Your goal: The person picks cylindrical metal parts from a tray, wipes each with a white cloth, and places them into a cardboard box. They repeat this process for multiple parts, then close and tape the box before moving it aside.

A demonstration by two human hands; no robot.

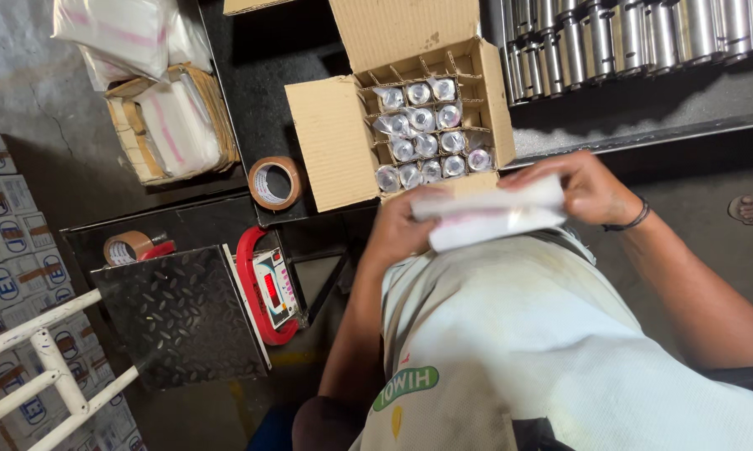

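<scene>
Both hands held one small plastic bag (487, 215) close to the chest, above the near edge of the open cardboard box (335, 142). Left hand (401, 225) gripped the bag's left end, fingers closed on it; right hand (589, 188) pinched the right end from above, thumb below — a two-handed grip that probably kept the thin film stretched flat and its mouth reachable. A dark band sat on the right wrist.

Bag: clear to milky film, a pink stripe along its length, slightly blurred; whether it held anything could not be told.

The box stood on the dark bench (260, 58) just beyond the hands, flaps folded out, its divider cells filled with shiny metal cylinders wrapped in plastic (422, 121). Placement within easy reach of both hands seemed deliberate.

Far right — rows of bare metal cylinders (635, 33) on a shelf. Left of the box lay a roll of brown tape (275, 182); nearer left, a weighing scale with a red display unit (272, 288) and a checkered metal platform (180, 313). Stacks of similar pink-striped bags (172, 125) lay at far left.
</scene>
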